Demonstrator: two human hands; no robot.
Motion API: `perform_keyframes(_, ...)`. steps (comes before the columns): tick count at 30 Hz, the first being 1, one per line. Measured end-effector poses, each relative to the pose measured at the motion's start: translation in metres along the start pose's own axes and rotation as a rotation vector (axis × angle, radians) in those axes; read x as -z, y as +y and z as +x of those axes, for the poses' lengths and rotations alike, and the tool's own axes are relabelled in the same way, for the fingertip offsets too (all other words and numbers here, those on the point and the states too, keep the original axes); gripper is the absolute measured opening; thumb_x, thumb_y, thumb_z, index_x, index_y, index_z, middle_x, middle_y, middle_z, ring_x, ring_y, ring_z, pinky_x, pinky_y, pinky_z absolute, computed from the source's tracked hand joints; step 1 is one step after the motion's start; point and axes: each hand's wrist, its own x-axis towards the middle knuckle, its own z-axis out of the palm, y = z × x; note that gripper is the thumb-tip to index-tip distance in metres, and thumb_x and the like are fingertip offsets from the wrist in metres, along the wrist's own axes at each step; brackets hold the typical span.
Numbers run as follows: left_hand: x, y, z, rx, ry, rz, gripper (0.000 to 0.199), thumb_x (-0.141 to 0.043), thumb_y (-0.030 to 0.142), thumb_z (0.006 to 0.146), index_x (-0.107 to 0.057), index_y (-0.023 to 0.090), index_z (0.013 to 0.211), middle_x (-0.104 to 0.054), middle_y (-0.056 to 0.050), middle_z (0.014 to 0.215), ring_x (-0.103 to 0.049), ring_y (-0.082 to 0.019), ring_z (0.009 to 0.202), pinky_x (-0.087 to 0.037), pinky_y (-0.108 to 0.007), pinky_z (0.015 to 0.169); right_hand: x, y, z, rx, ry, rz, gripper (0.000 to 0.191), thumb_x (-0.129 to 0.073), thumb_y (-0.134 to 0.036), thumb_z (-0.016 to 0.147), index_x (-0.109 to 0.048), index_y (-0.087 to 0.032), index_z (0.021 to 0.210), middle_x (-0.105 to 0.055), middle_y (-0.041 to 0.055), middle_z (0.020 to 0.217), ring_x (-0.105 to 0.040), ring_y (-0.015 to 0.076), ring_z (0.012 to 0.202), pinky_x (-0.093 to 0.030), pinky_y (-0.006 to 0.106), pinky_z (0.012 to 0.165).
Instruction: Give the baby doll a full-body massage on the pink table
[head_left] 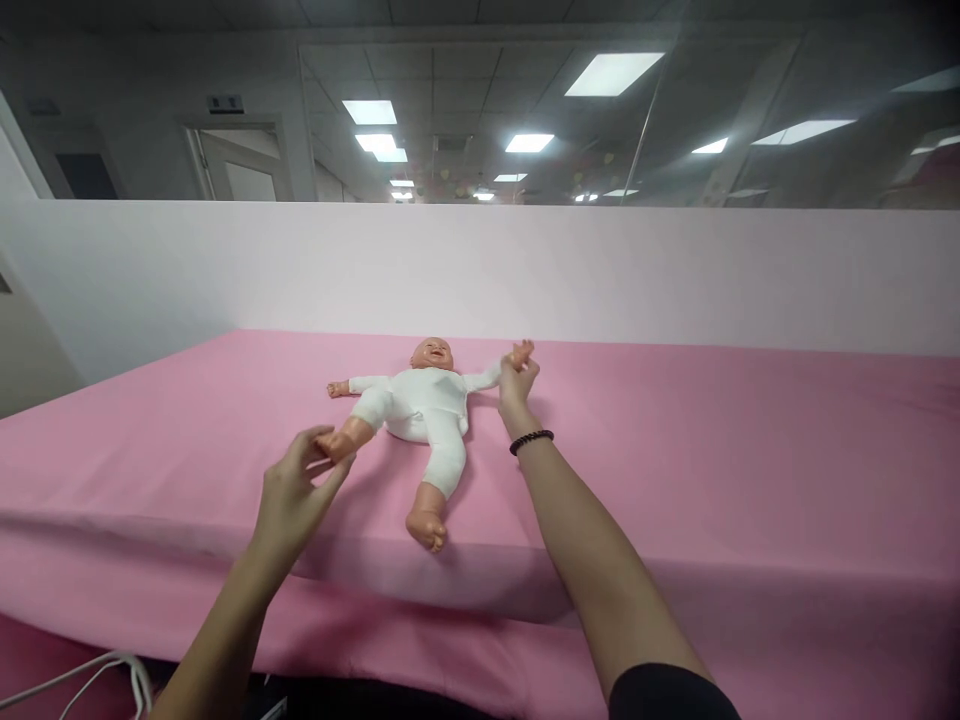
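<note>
A baby doll [427, 400] with a white cloth body lies on its back on a pink-covered table [712, 450], head toward the wall and feet toward me. My left hand [300, 485] grips the doll's foot on the left side, and that leg is raised and bent outward. Around the doll's wrist on the right side, the fingers of my right hand [517, 385] are closed, with the arm stretched out sideways. The doll's other arm lies out to the left. Its other leg points toward the table's front edge, untouched.
Behind the table stands a white wall [600, 270] with a glass panel [480, 120] above it, reflecting ceiling lights. The pink cloth hangs over the front edge. White cables [112, 665] lie at the lower left.
</note>
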Motion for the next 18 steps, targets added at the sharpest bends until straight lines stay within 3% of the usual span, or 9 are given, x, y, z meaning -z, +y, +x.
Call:
perform_keyframes(3,-0.02,0.024,0.041,-0.114,0.04,-0.013,0.039,-0.07,0.043,0.087,-0.064,0.021,0.118,-0.078,-0.008,0.114,-0.078,-0.024,0.097,-0.067,-0.037,0.088,-0.011,-0.008,-0.016,0.123,-0.27,-0.072,0.042,-0.071,-0.037,0.097,-0.062,-0.019,0.134,-0.067,0.0105,0.133,-0.067,0.0257,0.115,-0.057,0.048,0.1)
perform_keyframes(6,-0.055,0.03,0.075,-0.176,-0.09,0.056,0.031,-0.064,0.03,0.089,-0.062,0.019,0.118,-0.077,-0.01,0.112,-0.077,-0.023,0.096,-0.066,-0.038,0.085,-0.018,-0.012,-0.035,0.24,-0.589,-0.142,0.039,-0.077,-0.025,0.086,-0.07,-0.024,0.124,-0.075,0.0067,0.123,-0.07,0.0263,0.11,-0.056,0.044,0.101)
perform_keyframes(9,-0.083,0.024,0.09,-0.186,-0.161,0.117,0.019,-0.067,0.024,0.084,-0.064,0.018,0.102,-0.076,-0.012,0.094,-0.076,-0.028,0.087,-0.064,-0.044,0.082,-0.019,-0.012,-0.044,0.287,-0.718,-0.204,0.04,-0.077,-0.016,0.078,-0.074,-0.027,0.117,-0.078,0.0058,0.115,-0.071,0.0284,0.105,-0.056,0.044,0.1)
perform_keyframes(11,-0.086,0.02,0.089,-0.182,-0.171,0.122,0.018,-0.066,0.024,0.084,-0.064,0.018,0.1,-0.076,-0.013,0.094,-0.075,-0.029,0.088,-0.064,-0.045,0.081,-0.017,-0.011,-0.041,0.279,-0.681,-0.225,0.043,-0.076,-0.016,0.077,-0.072,-0.027,0.119,-0.078,0.0062,0.115,-0.071,0.0286,0.104,-0.055,0.045,0.101)
perform_keyframes(13,-0.074,0.02,0.082,-0.173,-0.15,0.111,0.023,-0.065,0.028,0.086,-0.063,0.017,0.106,-0.076,-0.013,0.101,-0.076,-0.028,0.094,-0.065,-0.043,0.082,-0.014,-0.009,-0.033,0.242,-0.567,-0.225,0.044,-0.074,-0.02,0.083,-0.068,-0.025,0.126,-0.075,0.0067,0.12,-0.07,0.0275,0.108,-0.055,0.045,0.101)
perform_keyframes(18,-0.01,0.025,0.04,-0.063,-0.004,0.063,0.034,-0.071,0.045,0.084,-0.062,0.021,0.107,-0.077,-0.006,0.102,-0.077,-0.025,0.098,-0.065,-0.038,0.089,-0.002,0.0,-0.002,0.01,-0.097,-0.218,0.044,-0.065,-0.037,0.101,-0.057,-0.018,0.14,-0.063,0.0121,0.137,-0.066,0.0266,0.119,-0.056,0.05,0.101)
